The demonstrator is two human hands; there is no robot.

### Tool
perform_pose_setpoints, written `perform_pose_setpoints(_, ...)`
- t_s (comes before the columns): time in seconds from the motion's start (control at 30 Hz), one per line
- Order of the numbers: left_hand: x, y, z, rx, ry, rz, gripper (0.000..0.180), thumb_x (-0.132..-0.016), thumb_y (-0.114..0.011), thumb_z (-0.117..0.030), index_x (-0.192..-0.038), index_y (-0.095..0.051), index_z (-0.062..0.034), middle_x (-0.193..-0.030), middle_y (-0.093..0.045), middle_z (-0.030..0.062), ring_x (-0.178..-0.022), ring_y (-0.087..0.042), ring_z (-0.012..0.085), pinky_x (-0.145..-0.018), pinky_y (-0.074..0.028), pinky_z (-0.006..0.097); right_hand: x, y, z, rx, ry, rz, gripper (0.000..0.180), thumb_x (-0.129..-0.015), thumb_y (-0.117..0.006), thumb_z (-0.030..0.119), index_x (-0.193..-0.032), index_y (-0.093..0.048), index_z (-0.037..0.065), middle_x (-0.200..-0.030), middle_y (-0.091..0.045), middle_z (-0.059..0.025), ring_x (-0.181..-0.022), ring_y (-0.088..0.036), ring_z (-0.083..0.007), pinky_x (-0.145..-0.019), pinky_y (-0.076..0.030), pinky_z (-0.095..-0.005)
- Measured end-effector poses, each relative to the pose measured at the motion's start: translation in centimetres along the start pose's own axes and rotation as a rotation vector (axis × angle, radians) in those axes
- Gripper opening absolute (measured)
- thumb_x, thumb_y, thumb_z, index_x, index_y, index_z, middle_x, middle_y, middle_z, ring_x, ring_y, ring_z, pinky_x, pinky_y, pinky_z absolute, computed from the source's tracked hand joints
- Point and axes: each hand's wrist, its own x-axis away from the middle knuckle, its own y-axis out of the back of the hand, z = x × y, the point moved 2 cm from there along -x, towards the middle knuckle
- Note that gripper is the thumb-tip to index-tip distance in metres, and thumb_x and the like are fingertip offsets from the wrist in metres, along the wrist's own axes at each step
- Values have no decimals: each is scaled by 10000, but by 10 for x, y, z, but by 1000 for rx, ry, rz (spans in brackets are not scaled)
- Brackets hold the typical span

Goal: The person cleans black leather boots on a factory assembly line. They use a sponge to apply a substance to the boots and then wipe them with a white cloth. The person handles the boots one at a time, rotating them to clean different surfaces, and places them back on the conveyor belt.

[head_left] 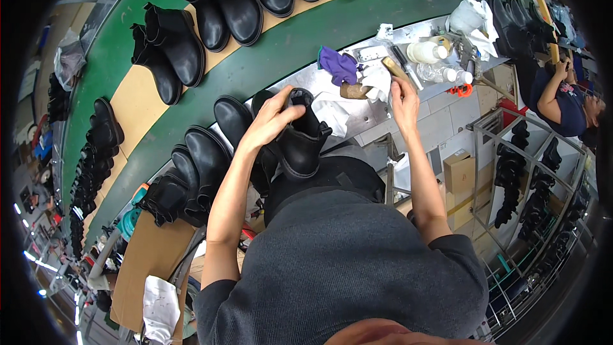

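Observation:
My left hand (pixel 274 120) is closed on the collar of a black ankle boot (pixel 299 150), its thumb at the opening. The boot stands upright in front of my waist, toe toward me. At the metal bench, my right hand (pixel 405 105) has its fingers closed round the near end of a tan wooden handle (pixel 394 68); what the handle belongs to cannot be made out. Beside those fingers lie a crumpled white cloth (pixel 378 81) and a brown roll-shaped piece (pixel 355 91). A purple cloth (pixel 338 65) sits just left of them.
Black boots (pixel 231 3) line the green conveyor (pixel 281 48) ahead, and more boots (pixel 207 153) stand at my left. Plastic bottles (pixel 428 52) crowd the bench's right end. A metal rack (pixel 491 160) with boots and a co-worker (pixel 559 99) are on the right.

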Motion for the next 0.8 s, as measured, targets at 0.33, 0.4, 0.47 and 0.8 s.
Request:
perform_pose_setpoints(0.33, -1, 4, -15, 123, -33, 245, 631, -630, -571, -98, -1253, -490, -31, -1044, -605, 130, -1007, -568, 213, -941, -410, 326, 10, -17, -15, 402, 195, 26, 324, -803, -612, 82, -1117, -592, 5, -1008, -598, -180, -976, -570, -339, -803, -488, -466)
perform_pose_setpoints(0.4, -4, 0, -14, 98, -58, 248, 610, -631, -580, -98, -1231, -516, -17, -1068, -610, 157, -1016, -583, 242, -929, -423, 331, 10, -22, -24, 612, 137, 117, 330, -806, -612, 113, -1111, -582, -8, -1037, -587, -189, -1035, -534, -364, -853, -467, -473)
perform_pose_setpoints(0.47, -7, 2, -22, 44, -3, 302, 616, -628, -582, -99, -1234, -518, -10, -1078, -612, 171, -1030, -586, 255, -935, -421, 329, 8, -20, -27, 581, 142, 110, 326, -804, -627, 167, -1071, -589, -15, -1042, -585, -196, -1044, -525, -364, -843, -470, -456)
perform_pose_setpoints(0.8, -19, 1, -8, -163, -209, 287, 582, -598, -659, -164, -1157, -602, -14, -1550, -43, 278, -1430, -162, 412, -1139, -224, 454, 24, 56, 112, 187, 239, 375, 375, -852, -607, 137, -1185, -562, -29, -944, -571, -195, -812, -586, -373, -747, -462, -425)
